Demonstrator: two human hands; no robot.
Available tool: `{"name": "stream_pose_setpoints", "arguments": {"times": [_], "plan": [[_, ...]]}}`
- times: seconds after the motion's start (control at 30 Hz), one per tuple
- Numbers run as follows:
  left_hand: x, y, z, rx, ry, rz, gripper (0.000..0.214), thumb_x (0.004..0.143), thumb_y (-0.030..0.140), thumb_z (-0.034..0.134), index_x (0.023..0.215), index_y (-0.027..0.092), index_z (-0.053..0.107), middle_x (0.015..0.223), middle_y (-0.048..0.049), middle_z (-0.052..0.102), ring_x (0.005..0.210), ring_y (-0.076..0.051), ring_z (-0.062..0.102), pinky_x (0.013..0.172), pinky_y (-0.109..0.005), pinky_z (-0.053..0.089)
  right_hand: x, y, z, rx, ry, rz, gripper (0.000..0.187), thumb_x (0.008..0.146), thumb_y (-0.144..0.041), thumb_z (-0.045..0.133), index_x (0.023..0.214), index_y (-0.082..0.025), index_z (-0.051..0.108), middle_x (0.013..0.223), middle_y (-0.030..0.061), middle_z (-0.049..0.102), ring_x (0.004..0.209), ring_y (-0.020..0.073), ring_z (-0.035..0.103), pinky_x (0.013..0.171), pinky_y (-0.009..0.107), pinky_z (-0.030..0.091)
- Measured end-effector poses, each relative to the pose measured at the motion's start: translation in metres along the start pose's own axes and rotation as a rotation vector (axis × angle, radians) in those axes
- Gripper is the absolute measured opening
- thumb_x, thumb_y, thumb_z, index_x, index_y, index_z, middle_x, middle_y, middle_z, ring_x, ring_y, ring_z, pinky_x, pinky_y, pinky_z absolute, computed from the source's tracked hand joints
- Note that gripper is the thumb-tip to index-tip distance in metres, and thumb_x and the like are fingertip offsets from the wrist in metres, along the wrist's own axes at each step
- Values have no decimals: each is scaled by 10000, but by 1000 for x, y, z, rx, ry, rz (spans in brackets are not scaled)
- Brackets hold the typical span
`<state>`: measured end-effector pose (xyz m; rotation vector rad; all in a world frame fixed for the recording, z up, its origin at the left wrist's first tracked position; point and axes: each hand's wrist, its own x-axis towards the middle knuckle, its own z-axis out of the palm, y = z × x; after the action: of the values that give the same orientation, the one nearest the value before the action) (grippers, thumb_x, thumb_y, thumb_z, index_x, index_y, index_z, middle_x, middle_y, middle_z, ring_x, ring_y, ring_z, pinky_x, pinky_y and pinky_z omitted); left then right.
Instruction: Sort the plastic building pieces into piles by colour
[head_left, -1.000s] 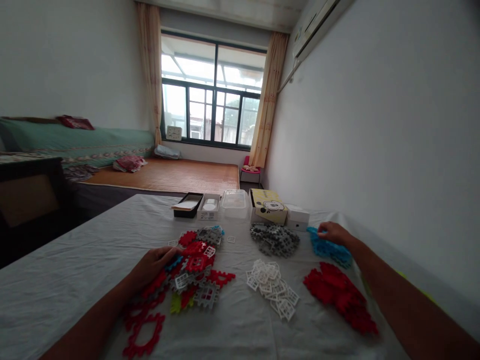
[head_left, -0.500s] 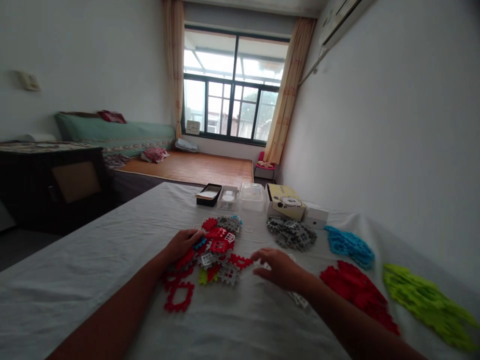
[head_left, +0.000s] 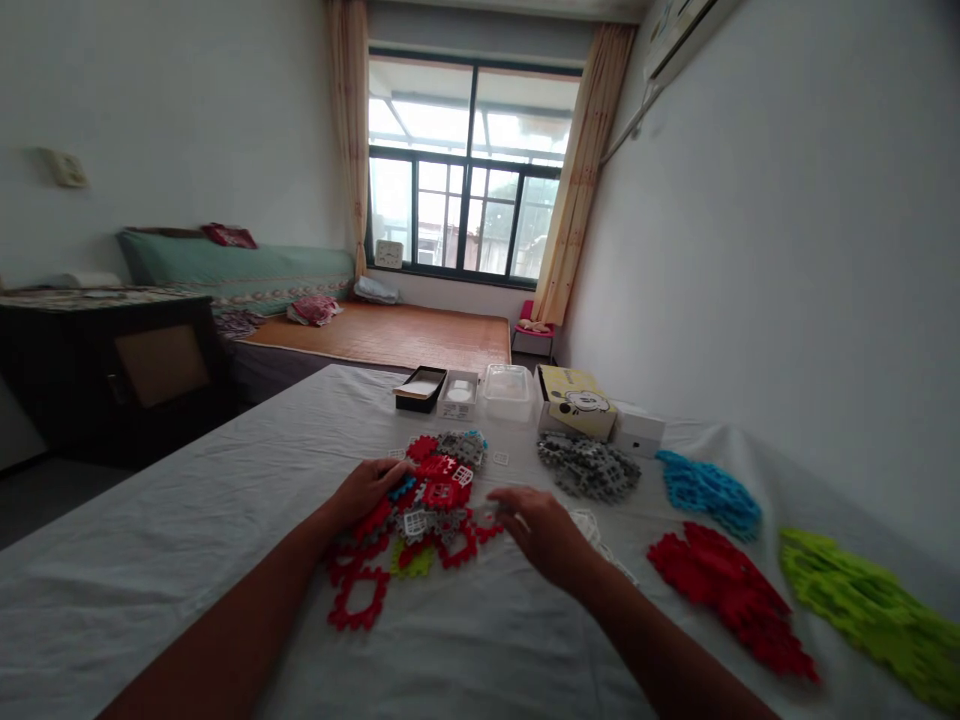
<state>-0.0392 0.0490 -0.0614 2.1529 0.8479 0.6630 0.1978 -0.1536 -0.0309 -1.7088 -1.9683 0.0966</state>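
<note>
A mixed heap of red, grey, white, blue and green interlocking plastic tiles (head_left: 431, 500) lies on the white tablecloth (head_left: 187, 520). My left hand (head_left: 365, 490) rests on the heap's left side, fingers curled over the pieces. My right hand (head_left: 541, 528) hovers at the heap's right edge, fingers bent and pointing left toward a red tile (head_left: 466, 545); nothing shows clearly inside it. Sorted piles lie to the right: grey (head_left: 589, 468), blue (head_left: 709, 492), red (head_left: 731, 590), green (head_left: 874, 610). White tiles (head_left: 600, 535) are partly hidden behind my right hand.
Small boxes stand in a row at the table's far edge: a black tray (head_left: 420, 388), a white box (head_left: 458, 393), a clear tub (head_left: 508, 390), a yellow carton (head_left: 576, 401), another white box (head_left: 637, 432). A bed (head_left: 375, 335) and a dark cabinet (head_left: 112, 360) stand beyond.
My right hand left the blue pile, swept left across the table and now sits by the mixed heap. The left hand stayed on the heap. The head turned right, revealing the green pile.
</note>
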Motion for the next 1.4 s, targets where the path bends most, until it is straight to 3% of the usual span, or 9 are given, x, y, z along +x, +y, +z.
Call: {"name": "stream_pose_setpoints", "arguments": {"times": [0.2, 0.33, 0.43, 0.5, 0.57, 0.77, 0.9, 1.2, 1.4], "plan": [[0, 2, 0, -18, 5, -38, 537, 766, 598, 450, 938, 168, 721, 870, -7, 726, 832, -220, 622, 749, -252, 448, 8, 107, -37, 77, 293, 397, 329, 784, -448, 506, 985, -196, 571, 741, 35, 676, 688, 210, 633, 657, 326, 478], [0, 2, -1, -30, 5, -57, 561, 753, 617, 456, 935, 156, 719, 881, -11, 725, 845, -226, 620, 761, -258, 448, 9, 155, -43, 310, 404, 550, 452, 798, -443, 450, 1166, -184, 495, 1008, 112, 672, 835, 237, 651, 679, 361, 533], [0, 2, -1, -22, -8, -41, 551, 778, 596, 438, 960, 153, 713, 891, -15, 722, 848, -223, 618, 760, -256, 445, 8, 166, -44, 433, 531, 628, 595, 797, -427, 440, 1324, -171, 337, 1289, 164, 511, 849, 230, 652, 654, 346, 554], [-1, 3, -1, -19, -17, -31, 542, 788, 582, 431, 974, 156, 709, 886, -13, 720, 842, -217, 615, 756, -253, 445, 8, 163, -43, 407, 582, 651, 633, 786, -416, 449, 1348, -170, 297, 1329, 166, 469, 792, 216, 653, 610, 331, 552], [-1, 5, -1, -18, -10, -39, 541, 786, 582, 429, 971, 159, 712, 851, -8, 718, 820, -212, 614, 744, -252, 449, 8, 149, -38, 370, 530, 618, 566, 792, -402, 431, 1309, -182, 360, 1244, 141, 549, 733, 196, 645, 584, 322, 543], [-4, 10, 1, -6, 10, -28, 535, 785, 576, 431, 944, 158, 724, 841, -9, 722, 804, -211, 616, 749, -254, 449, 12, 64, -6, 279, -38, 106, 289, 817, -362, 500, 1021, -204, 629, 949, 55, 679, 794, 176, 615, 741, 323, 490], [-5, 9, 1, 10, 6, 14, 510, 804, 550, 424, 953, 166, 725, 889, -6, 724, 818, -208, 618, 761, -243, 441, 8, 21, 12, 68, -207, -75, 357, 764, -389, 624, 1079, -220, 625, 1022, 73, 650, 966, 212, 549, 844, 325, 432], [-4, 7, 1, 9, 10, 8, 509, 810, 546, 418, 917, 151, 721, 864, -13, 721, 802, -205, 618, 740, -240, 446, 2, 6, 21, -305, -181, -91, 182, 866, -315, 478, 911, -223, 628, 871, 52, 643, 851, 181, 573, 767, 267, 411], [-4, 7, 2, 7, 16, 29, 500, 812, 534, 423, 911, 147, 724, 851, -16, 722, 780, -205, 619, 732, -244, 452, 7, 12, 13, -194, 95, 62, 162, 825, -186, 469, 896, -217, 611, 850, 43, 661, 796, 168, 592, 758, 269, 420]]}}
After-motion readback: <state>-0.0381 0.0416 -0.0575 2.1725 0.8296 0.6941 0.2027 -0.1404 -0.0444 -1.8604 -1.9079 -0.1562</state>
